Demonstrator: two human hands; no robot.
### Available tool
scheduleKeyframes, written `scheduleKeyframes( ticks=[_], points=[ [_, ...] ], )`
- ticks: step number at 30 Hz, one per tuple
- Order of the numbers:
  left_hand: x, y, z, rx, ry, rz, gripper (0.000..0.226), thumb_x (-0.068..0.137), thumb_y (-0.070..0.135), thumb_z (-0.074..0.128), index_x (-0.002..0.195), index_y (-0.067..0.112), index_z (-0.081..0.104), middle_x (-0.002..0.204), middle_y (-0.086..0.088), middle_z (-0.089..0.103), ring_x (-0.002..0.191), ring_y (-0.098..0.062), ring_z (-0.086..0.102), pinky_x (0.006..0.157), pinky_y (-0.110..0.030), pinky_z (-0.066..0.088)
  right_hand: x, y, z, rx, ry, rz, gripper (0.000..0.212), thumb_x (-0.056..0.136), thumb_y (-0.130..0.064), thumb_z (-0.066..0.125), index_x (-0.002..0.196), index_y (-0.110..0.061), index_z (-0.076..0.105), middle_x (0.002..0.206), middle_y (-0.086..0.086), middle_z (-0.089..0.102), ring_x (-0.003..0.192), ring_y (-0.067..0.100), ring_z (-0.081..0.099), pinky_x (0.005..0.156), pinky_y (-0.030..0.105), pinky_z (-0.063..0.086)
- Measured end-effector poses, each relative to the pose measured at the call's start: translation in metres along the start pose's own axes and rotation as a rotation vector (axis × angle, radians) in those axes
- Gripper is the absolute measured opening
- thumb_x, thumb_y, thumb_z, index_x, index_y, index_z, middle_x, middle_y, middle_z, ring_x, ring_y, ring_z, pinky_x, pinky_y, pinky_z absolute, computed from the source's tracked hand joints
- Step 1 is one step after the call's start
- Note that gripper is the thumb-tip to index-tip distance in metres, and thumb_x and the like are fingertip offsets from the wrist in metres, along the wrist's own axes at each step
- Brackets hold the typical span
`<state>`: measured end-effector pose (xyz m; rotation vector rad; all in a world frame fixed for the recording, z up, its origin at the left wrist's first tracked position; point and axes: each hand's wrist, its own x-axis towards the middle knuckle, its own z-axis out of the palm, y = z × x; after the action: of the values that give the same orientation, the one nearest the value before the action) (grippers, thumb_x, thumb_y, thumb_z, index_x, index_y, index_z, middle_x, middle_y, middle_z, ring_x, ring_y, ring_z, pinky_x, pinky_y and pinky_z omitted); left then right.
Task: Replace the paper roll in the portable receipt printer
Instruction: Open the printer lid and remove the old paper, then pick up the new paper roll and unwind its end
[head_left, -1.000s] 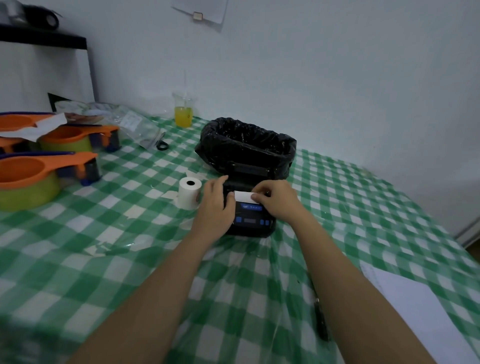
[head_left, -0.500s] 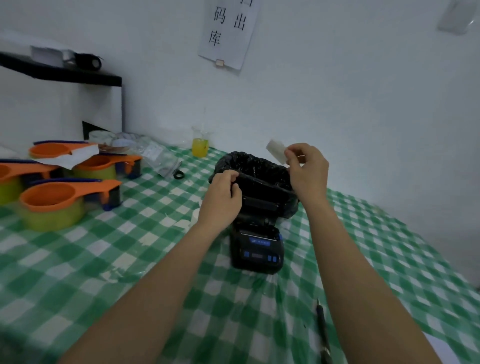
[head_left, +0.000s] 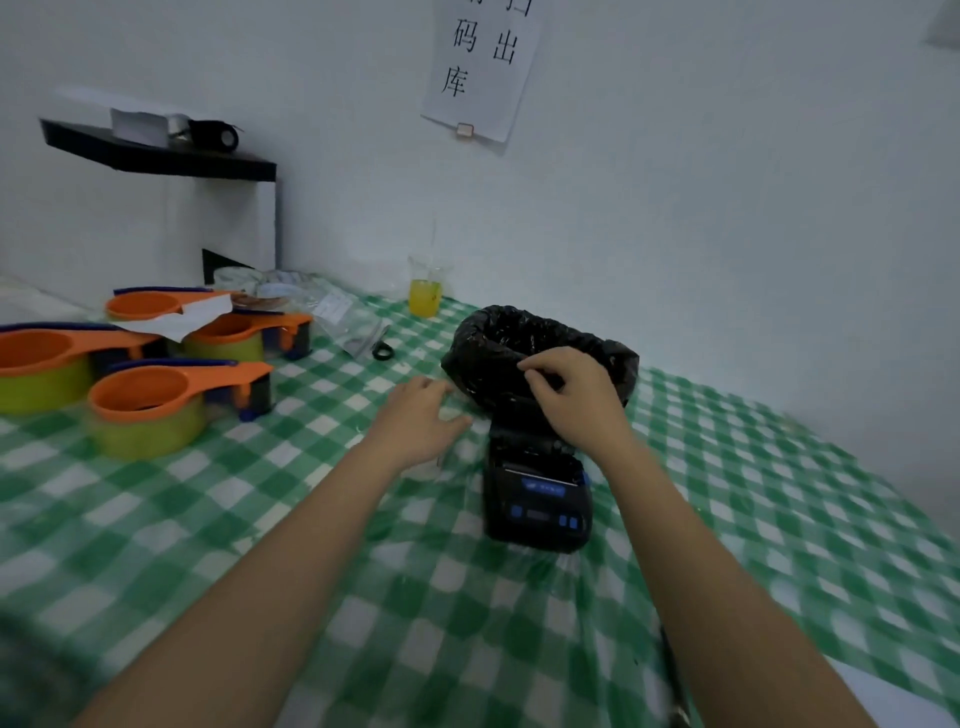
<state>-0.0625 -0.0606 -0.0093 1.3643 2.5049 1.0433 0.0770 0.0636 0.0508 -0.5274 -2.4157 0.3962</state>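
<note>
The black portable receipt printer (head_left: 537, 499) with blue buttons lies on the green checked tablecloth (head_left: 291, 519), its lid shut. Right behind it stands a bin lined with a black bag (head_left: 498, 332). My right hand (head_left: 571, 400) hovers over the bin's front rim with its fingers curled and fingertips close together; no paper slip shows in it. My left hand (head_left: 421, 421) is low over the cloth just left of the printer, fingers stretched out. A pale blurred shape lies by its fingers. I cannot tell whether that is the paper roll.
Several orange-and-green tape dispensers (head_left: 150, 405) crowd the left side. A beaker of yellow liquid (head_left: 425, 291), clear plastic bags (head_left: 332, 312) and a black ring (head_left: 383, 352) sit at the back. A dark pen (head_left: 675, 670) and a white sheet (head_left: 904, 701) lie near right.
My right hand tore a paper slip off the printer, lifted it above the bin, then dropped to the bin's rim without it showing. My left hand went from the bin's rim down to the cloth.
</note>
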Motion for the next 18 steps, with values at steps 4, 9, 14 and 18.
scheduleKeyframes(
  ticks=[4, 9, 14, 18],
  points=[
    [-0.010, -0.014, -0.003, 0.062, -0.189, -0.081, 0.081, 0.076, 0.053, 0.065, 0.142, 0.021, 0.031, 0.147, -0.010, 0.030, 0.136, -0.033, 0.025, 0.109, -0.045, 0.031, -0.030, 0.001, 0.006, -0.064, -0.104, -0.062, 0.020, 0.090, -0.023, 0.054, 0.102, -0.020, 0.070, 0.108, -0.002, 0.067, 0.105, 0.019, 0.057, 0.090, 0.039, 0.049],
    [-0.019, -0.015, -0.004, 0.016, -0.161, -0.073, 0.065, 0.081, 0.030, 0.068, 0.137, 0.013, 0.040, 0.141, -0.013, 0.044, 0.124, -0.029, 0.046, 0.095, -0.034, 0.039, -0.052, -0.005, 0.009, -0.042, -0.165, 0.023, 0.021, 0.091, -0.023, 0.053, 0.102, -0.020, 0.070, 0.111, -0.001, 0.064, 0.107, 0.020, 0.056, 0.091, 0.041, 0.050],
    [-0.030, -0.003, -0.010, -0.093, -0.018, -0.013, 0.056, 0.079, 0.024, 0.069, 0.130, 0.011, 0.048, 0.131, -0.009, 0.052, 0.116, -0.026, 0.051, 0.093, -0.035, 0.041, -0.067, -0.012, 0.006, 0.046, -0.138, 0.086, 0.020, 0.092, -0.020, 0.054, 0.104, -0.018, 0.070, 0.111, -0.001, 0.063, 0.101, 0.015, 0.057, 0.089, 0.032, 0.050],
    [-0.044, 0.024, -0.012, -0.475, -0.018, 0.122, 0.042, 0.079, 0.018, 0.070, 0.118, 0.022, 0.055, 0.113, 0.005, 0.057, 0.097, -0.010, 0.056, 0.081, -0.024, 0.048, -0.075, -0.011, 0.006, 0.335, 0.029, 0.199, 0.021, 0.092, -0.019, 0.054, 0.108, -0.019, 0.068, 0.103, -0.005, 0.063, 0.091, 0.009, 0.058, 0.076, 0.014, 0.044]
  ],
)
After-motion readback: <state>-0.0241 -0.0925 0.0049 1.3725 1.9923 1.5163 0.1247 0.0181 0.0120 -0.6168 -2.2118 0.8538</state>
